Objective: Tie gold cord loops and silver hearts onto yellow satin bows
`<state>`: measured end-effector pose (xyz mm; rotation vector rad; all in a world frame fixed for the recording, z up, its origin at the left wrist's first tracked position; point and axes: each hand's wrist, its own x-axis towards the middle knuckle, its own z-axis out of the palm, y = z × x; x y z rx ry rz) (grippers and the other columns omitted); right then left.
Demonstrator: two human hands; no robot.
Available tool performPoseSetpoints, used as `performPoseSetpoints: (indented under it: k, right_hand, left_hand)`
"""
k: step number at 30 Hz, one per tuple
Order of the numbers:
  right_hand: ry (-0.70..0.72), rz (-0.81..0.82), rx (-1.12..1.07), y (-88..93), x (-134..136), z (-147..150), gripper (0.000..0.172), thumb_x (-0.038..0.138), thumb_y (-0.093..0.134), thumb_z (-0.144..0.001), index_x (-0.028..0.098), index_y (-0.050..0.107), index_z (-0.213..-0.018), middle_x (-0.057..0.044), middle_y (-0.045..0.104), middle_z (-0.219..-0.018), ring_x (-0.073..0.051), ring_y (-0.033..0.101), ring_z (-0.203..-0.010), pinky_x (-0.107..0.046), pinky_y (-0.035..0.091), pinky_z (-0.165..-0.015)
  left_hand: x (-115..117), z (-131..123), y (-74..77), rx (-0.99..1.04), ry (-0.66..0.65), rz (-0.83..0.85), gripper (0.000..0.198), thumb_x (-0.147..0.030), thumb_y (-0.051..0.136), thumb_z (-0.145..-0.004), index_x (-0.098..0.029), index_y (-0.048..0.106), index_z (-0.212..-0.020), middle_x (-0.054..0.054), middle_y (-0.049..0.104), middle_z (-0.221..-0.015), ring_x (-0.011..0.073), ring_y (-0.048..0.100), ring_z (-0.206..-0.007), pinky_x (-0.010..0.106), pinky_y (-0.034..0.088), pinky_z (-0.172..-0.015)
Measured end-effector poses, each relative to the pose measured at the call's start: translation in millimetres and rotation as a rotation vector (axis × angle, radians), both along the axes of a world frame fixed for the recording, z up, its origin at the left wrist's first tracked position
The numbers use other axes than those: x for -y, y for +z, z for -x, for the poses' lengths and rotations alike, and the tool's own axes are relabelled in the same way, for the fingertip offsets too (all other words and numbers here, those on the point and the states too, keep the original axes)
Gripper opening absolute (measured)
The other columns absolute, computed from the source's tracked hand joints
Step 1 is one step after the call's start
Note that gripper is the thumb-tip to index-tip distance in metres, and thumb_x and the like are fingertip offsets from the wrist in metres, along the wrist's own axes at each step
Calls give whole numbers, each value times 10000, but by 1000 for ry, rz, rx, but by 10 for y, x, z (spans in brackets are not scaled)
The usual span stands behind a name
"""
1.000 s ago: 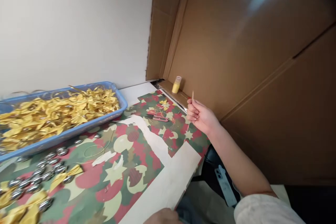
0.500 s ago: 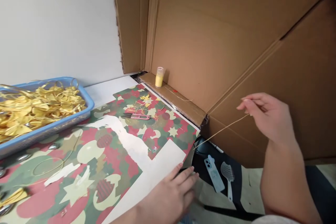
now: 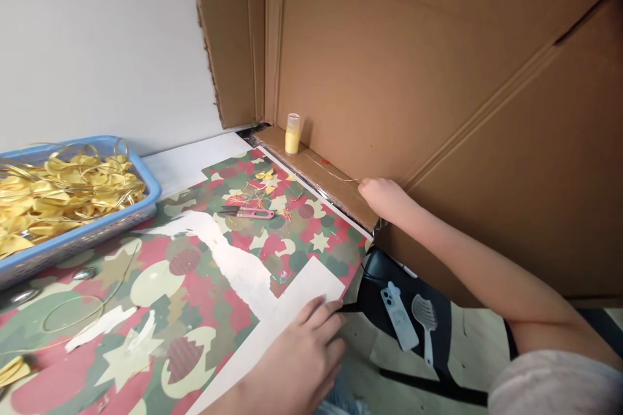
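Note:
My right hand (image 3: 387,198) reaches to the brown cardboard ledge (image 3: 357,201), its fingers pinched together. A thin pale thread (image 3: 333,174) lies along this ledge, and its near end meets my fingertips. My left hand (image 3: 304,353) rests open, palm down, at the table's edge, with its fingers stretched out over the white border. On the patterned sheet (image 3: 292,249) lie pink-handled thread snips (image 3: 253,213), with yellow thread scraps (image 3: 241,198) beside them. Farther left a longer cord (image 3: 100,308) curls in a loop.
A blue basket (image 3: 154,188) full of yellow bows (image 3: 73,185) stands at the left. A small yellow-filled bottle (image 3: 293,135) is upright on the ledge by the cardboard wall (image 3: 389,65). Below, a black seat (image 3: 374,272) holds a phone (image 3: 399,318) and a hairbrush (image 3: 425,321).
My right hand has moved left and slightly down to the ledge; the taut thread that hung from it no longer shows. My left hand stays at the table's edge.

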<state>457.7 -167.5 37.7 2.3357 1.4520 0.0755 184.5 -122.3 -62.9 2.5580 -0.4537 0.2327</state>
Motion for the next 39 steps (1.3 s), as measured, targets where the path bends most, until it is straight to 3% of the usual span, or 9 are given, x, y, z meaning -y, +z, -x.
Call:
performPoseSetpoints:
  k: [7, 13, 21, 30, 39]
  right_hand:
    - [85, 118, 7, -53, -130, 42, 313, -81, 406, -839, 28, 691, -904, -236, 679, -943, -285, 680, -916, -330, 523, -707]
    - [132, 45, -23, -155, -64, -69, 293, -48, 394, -875, 64, 656, -944, -212, 653, -1009, -265, 627, -989, -320, 489, -791]
    - [68, -271, -166, -416, 157, -175, 211, 64, 405, -941, 126, 601, -892, -108, 656, -928, -191, 624, -856, -278, 463, -803]
    - [-14, -714, -260, -820, 273, -130, 170, 139, 375, -939, 171, 526, -867, -91, 673, -850, -185, 657, -791, -270, 479, -747]
    - [-29, -942, -257, -1055, 270, -151, 153, 209, 411, -914, 196, 539, -830, -88, 682, -805, -209, 640, -767, -302, 483, -742]
  left_hand:
    - [-1, -4, -7, -9, 4, 29, 165, -320, 532, -935, -204, 640, -983, 46, 646, -1243, 232, 487, -1294, 401, 323, -1126]
    - [-1, 3, -35, -21, -2, 57, 165, -330, 547, -925, -200, 634, -978, 40, 650, -1227, 231, 494, -1290, 398, 313, -1129]
    - [-1, -11, -22, -41, -9, 67, 162, -315, 540, -927, -195, 637, -975, 59, 646, -1241, 235, 478, -1307, 392, 301, -1143]
    - [-2, -15, -20, -45, -11, 60, 162, -309, 521, -939, -189, 628, -955, 62, 643, -1232, 229, 471, -1307, 385, 293, -1145]
    - [16, -9, -76, -29, -2, 68, 159, -323, 528, -930, -189, 614, -937, 53, 638, -1221, 233, 468, -1311, 374, 268, -1150]
